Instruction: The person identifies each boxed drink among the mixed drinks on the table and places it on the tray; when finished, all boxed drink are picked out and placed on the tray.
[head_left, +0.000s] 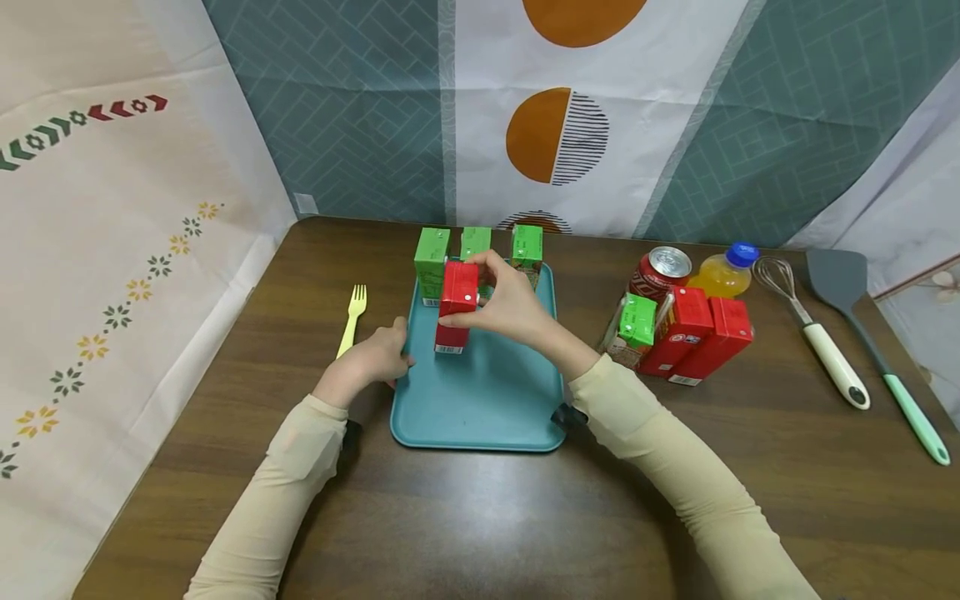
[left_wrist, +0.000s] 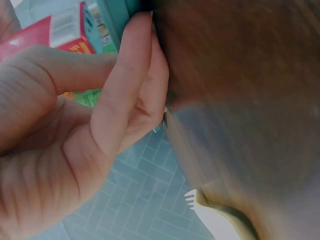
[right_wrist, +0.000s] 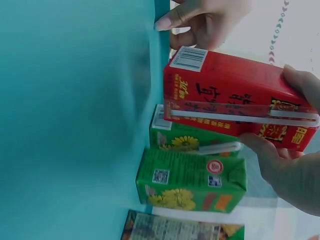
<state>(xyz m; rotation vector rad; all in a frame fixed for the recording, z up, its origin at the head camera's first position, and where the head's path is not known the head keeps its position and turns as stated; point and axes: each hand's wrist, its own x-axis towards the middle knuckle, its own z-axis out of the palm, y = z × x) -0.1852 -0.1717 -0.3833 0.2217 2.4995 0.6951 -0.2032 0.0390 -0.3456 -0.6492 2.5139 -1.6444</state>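
My right hand (head_left: 510, 304) grips a red drink carton (head_left: 452, 327) between thumb and fingers, over the left part of a blue-green tray (head_left: 483, 400). A straw in a clear sleeve runs along the carton's side (right_wrist: 225, 95). Whether its base touches the tray cannot be told. My left hand (head_left: 375, 354) holds the tray's left rim, with its thumb at the rim and fingers curled below, as the left wrist view shows (left_wrist: 112, 100). Behind the red carton, three green drink cartons stand in a row at the tray's far end: left (head_left: 432, 260), middle (head_left: 476, 240) and right (head_left: 527, 250).
On the right stand a cola can (head_left: 660, 271), an orange drink bottle (head_left: 722, 273), a green carton (head_left: 636, 323) and two red cartons (head_left: 678, 329). A whisk (head_left: 828, 354) and a spatula (head_left: 873, 333) lie beyond them. A yellow fork (head_left: 352, 317) lies left of the tray.
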